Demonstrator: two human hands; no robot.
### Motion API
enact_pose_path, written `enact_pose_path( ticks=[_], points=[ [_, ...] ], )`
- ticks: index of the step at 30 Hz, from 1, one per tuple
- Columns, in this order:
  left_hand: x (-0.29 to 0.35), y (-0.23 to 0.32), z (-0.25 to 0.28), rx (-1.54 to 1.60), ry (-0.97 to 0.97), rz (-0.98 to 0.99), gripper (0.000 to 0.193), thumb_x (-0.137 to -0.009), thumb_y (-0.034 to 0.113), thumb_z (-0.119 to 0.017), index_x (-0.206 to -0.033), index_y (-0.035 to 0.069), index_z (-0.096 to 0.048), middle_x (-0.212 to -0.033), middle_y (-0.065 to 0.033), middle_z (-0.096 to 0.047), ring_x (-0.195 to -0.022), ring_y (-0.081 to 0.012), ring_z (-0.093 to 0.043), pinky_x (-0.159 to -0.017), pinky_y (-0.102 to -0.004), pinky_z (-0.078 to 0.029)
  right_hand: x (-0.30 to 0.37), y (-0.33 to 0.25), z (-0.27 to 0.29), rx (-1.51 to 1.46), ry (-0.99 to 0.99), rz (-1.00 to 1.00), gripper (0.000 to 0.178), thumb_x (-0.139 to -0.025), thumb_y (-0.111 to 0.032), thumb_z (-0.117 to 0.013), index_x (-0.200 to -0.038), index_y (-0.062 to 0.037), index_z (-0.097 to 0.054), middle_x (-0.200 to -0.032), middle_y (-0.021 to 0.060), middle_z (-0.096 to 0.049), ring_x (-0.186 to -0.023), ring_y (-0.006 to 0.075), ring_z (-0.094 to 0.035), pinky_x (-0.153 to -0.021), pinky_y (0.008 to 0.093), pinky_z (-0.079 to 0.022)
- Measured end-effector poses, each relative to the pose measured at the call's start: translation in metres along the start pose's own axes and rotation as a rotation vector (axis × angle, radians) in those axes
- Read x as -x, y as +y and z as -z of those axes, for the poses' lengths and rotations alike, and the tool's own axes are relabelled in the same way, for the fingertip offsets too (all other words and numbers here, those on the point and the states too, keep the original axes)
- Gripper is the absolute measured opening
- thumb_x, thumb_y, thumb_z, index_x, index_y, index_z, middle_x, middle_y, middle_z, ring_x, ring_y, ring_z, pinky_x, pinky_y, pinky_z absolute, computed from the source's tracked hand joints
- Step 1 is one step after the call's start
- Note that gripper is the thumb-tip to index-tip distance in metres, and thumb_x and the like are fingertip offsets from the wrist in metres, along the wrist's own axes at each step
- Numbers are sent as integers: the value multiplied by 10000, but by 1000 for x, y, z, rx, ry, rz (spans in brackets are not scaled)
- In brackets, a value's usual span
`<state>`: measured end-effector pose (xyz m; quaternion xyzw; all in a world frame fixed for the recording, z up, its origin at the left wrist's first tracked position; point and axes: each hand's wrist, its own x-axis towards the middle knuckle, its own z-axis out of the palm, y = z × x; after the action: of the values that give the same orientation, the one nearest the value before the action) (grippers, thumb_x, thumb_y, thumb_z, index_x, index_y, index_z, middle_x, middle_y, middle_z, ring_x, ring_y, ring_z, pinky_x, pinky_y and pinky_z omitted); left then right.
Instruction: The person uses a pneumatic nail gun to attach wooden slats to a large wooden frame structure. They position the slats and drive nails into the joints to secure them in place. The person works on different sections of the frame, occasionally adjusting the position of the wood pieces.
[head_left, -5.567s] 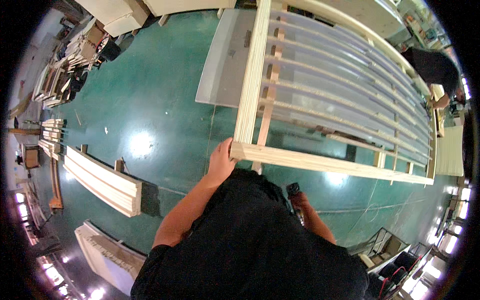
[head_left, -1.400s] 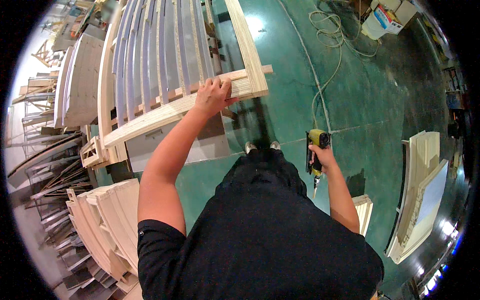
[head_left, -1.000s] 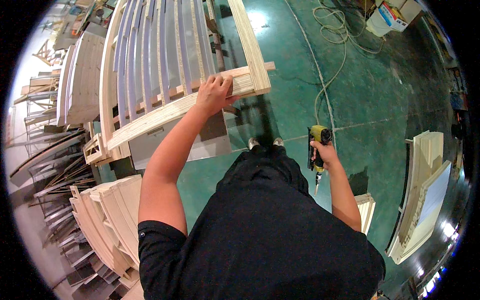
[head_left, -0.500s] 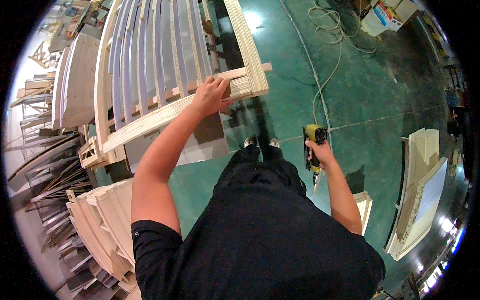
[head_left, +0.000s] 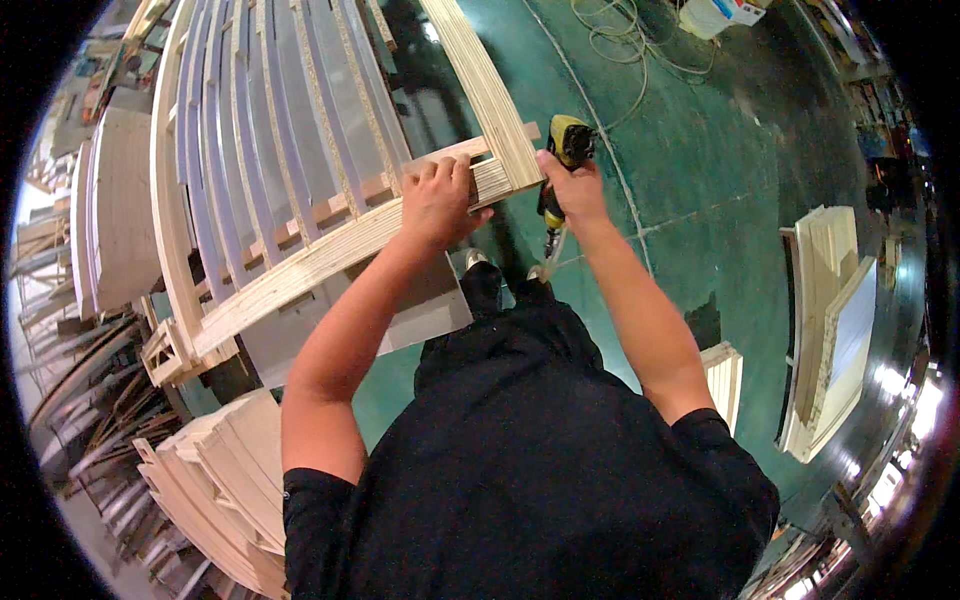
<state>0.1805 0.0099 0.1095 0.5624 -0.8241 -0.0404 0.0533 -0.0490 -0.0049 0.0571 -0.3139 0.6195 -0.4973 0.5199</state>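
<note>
A pale wooden frame [head_left: 310, 262] with long slats [head_left: 325, 115] inside it lies at the upper left. My left hand [head_left: 437, 200] is closed over its near rail, close to the right corner, fingers on top and thumb at the near side. What lies under the palm is hidden. In my right hand [head_left: 578, 192] is a yellow and black air nail gun [head_left: 570, 142], held just right of that corner. Its silver fitting [head_left: 551, 240] hangs toward me. The thumb is close to the frame's corner; whether it touches I cannot tell.
A pale hose [head_left: 640, 60] lies coiled on the green floor [head_left: 700, 170] near a white bucket [head_left: 703, 18]. Stacked wooden panels stand at right [head_left: 825, 330] and lower left [head_left: 225, 470]. Boards [head_left: 115, 210] and piled strips [head_left: 85, 400] lie along the left.
My right hand has brought the nail gun up and left, from over the floor to beside the frame's corner. My left hand stays on the near rail, and the view has shifted somewhat.
</note>
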Motion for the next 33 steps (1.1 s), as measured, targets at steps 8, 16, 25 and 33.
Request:
enact_pose_path(
  ticks=[8,16,25,33],
  points=[
    [-7,-13,-14,27,-38,-130,622,-755,417,-833,-1224,106,-567,-1191,-64,-620,-1143,-289,-595,-831,-500,-473,22,18,-18,-247,23,158,288,-894,-125,-821,-1087,22,-667,-1013,65,-732,-921,141,-686,-847,297,-546],
    [-8,-17,-14,43,-54,-137,683,-745,410,-843,-1285,105,-558,-1229,-66,-614,-1167,-294,-586,-840,-501,-473,17,27,-14,-29,-44,141,402,-898,-126,-819,-1205,4,-595,-1104,82,-715,-972,178,-695,-870,318,-562],
    [-7,-15,-11,41,-99,-136,663,-777,430,-824,-1292,117,-548,-1287,-74,-606,-1201,-312,-576,-862,-513,-469,17,28,-17,-262,-46,130,462,-888,-185,-836,-1215,4,-570,-1086,75,-716,-934,167,-691,-835,298,-549],
    [-10,-11,-9,18,-160,-111,643,-767,426,-827,-1265,126,-552,-1288,-75,-601,-1190,-328,-580,-860,-517,-481,16,39,-19,-169,12,219,476,-886,-207,-839,-1215,9,-570,-1062,80,-725,-942,168,-693,-826,310,-553]
  ],
)
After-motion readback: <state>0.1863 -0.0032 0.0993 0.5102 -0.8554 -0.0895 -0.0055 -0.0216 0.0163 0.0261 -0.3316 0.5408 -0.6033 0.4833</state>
